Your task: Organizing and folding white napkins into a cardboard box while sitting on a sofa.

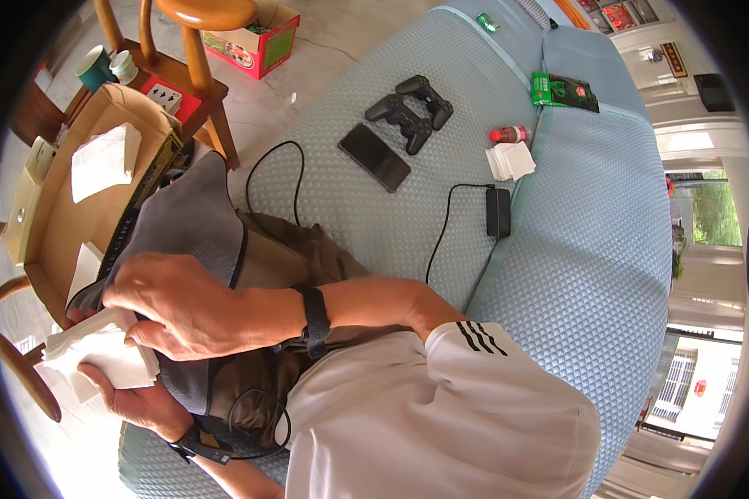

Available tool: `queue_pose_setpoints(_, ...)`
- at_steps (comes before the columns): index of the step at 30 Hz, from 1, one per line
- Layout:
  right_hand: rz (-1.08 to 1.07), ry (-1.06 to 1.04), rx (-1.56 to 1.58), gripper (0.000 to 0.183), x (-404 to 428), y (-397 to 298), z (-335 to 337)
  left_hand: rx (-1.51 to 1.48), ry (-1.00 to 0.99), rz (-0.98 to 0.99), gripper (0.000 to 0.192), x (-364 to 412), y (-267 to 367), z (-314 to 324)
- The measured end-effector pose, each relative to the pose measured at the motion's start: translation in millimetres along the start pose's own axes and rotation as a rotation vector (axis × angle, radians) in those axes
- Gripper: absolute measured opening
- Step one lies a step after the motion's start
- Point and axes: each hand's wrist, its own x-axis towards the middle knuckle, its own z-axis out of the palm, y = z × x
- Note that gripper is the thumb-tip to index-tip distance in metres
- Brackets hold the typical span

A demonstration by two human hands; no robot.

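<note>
A thick stack of white paper sheets, perhaps napkins (109, 355), rests in my left hand (140, 402), with that thumb lying across its face. From above, my right hand (181, 305) reaches over the stack; its thumb and fingers grip the sheets near the upper edge. Its fingertips are partly hidden. Beneath both hands a grey cloth (181, 218) is spread over my lap. Beyond it stands a shallow cardboard box (56, 231), holding one stack of white sheets (105, 162) and another white piece (86, 271) nearer me.
On the blue quilted sofa (331, 181) lie a smartphone (374, 157), two black game controllers (406, 121), a black power adapter (498, 213), white sheets (510, 161) and a red-capped bottle (507, 134). A wooden chair (193, 93) bears cups (97, 70). A red carton (253, 43) sits on the floor.
</note>
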Motion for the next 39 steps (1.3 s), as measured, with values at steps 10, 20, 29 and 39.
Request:
queue_pose_setpoints(10, -0.084, 0.051, -0.228, 0.03, -23.6, -3.5, 16.3, -0.01, -0.072, -0.112, 0.058, -0.8, 7.1, -14.1)
queue_pose_setpoints(20, 0.032, 0.106, -0.097, 0.028, -19.6, 2.1, 20.2, 0.009, -0.038, -0.083, 0.056, 0.9, 10.1, -21.0)
queue_pose_setpoints(29, 0.055, 0.146, -0.013, 0.023, -12.2, 1.6, 16.7, 0.118, 0.084, 0.001, 0.055, -2.0, 3.7, -14.4)
queue_pose_setpoints(39, -0.106, 0.109, -0.15, 0.022, -10.7, -5.8, 20.9, 0.215, 0.158, 0.038, 0.056, -6.7, -4.2, 5.8)
